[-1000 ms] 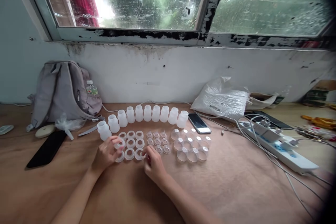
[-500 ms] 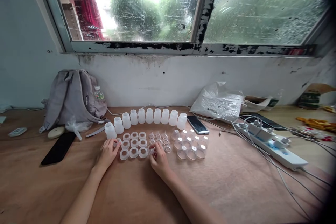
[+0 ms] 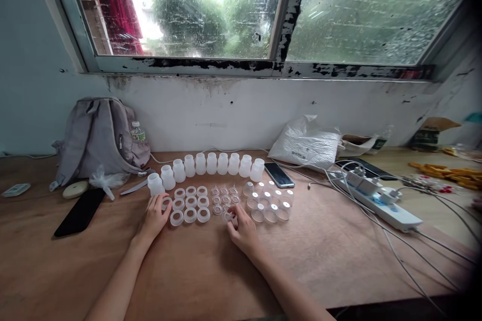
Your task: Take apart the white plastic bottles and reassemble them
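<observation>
My left hand (image 3: 153, 218) rests on the table with its thumb and fingers closed around a white screw ring (image 3: 166, 203). Just behind it stands the leftmost of several frosted small bottles (image 3: 155, 185), which form a curved row. Rows of similar white rings (image 3: 190, 215) lie between my hands. My right hand (image 3: 243, 228) is at the front of a group of small clear teats (image 3: 217, 209), its fingertips pinched on a clear teat (image 3: 227, 215), partly covered by the fingers. To the right of that hand sit several clear dome caps (image 3: 270, 213).
A phone (image 3: 279, 175) lies behind the caps. On the right are a silvery bag (image 3: 307, 143) and a power strip (image 3: 380, 205) with trailing cables. A backpack (image 3: 100, 140), a black phone-like slab (image 3: 79, 213) and a round cream disc (image 3: 76, 190) are on the left.
My right hand has moved right, from beside the white rings to the front right of the teats. My left hand stays at its ring. The view has shifted slightly.
</observation>
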`<state>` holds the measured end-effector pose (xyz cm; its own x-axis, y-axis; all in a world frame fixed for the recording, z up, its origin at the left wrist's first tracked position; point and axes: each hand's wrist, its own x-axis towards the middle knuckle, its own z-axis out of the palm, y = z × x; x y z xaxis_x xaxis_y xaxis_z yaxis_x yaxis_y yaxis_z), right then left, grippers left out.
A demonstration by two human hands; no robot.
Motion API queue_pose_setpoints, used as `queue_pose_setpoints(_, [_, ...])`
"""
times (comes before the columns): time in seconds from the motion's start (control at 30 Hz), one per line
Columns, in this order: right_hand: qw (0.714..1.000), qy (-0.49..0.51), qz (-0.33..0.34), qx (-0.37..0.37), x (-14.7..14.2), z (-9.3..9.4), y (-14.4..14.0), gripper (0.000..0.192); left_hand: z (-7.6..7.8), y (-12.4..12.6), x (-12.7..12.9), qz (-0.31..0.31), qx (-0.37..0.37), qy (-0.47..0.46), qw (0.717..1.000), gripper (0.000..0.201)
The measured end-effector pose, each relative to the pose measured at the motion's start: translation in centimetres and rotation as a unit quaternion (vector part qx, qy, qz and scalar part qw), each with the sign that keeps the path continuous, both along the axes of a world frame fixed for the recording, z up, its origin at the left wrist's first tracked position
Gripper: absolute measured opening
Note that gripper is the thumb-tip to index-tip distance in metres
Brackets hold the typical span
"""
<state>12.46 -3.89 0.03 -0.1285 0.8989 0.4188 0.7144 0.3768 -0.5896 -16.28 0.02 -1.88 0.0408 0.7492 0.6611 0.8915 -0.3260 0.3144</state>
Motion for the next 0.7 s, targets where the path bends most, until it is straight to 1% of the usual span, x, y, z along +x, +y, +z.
queue_pose_setpoints(0.17, [0.99,-0.104,-0.088,-0.026,1.4,-0.2,-0.6,0.009,1.0,-0.7,1.2,-0.038,0.013,0.003,0.999,0.015])
queue_pose_setpoints(0.27, [0.979,-0.146,-0.136,-0.049,1.6,-0.3,-0.6,0.01,1.3,-0.9,1.6,-0.05,0.012,0.009,0.999,0.013])
queue_pose_setpoints(0.37, [0.971,-0.157,-0.163,-0.079,1.6,-0.2,-0.4,0.013,1.3,-1.0,1.9,-0.055,0.009,0.017,0.998,0.013])
queue_pose_setpoints(0.47, [0.968,-0.152,-0.175,-0.095,1.5,-0.1,-0.3,0.019,1.4,-1.1,2.1,-0.058,0.013,0.025,0.998,0.013])
queue_pose_setpoints(0.57, [0.973,-0.129,-0.173,-0.088,1.6,-0.1,-0.3,0.029,1.6,-1.5,2.5,-0.069,0.025,0.036,0.997,0.013])
queue_pose_setpoints(0.63, [0.979,-0.103,-0.163,-0.064,1.6,-0.3,-0.4,0.035,1.8,-1.8,3.2,-0.083,0.03,0.048,0.995,0.012])
queue_pose_setpoints(0.7, [0.988,-0.072,-0.135,-0.023,1.6,-0.6,-0.5,0.035,1.9,-2.2,4.0,-0.102,0.029,0.072,0.992,0.013])
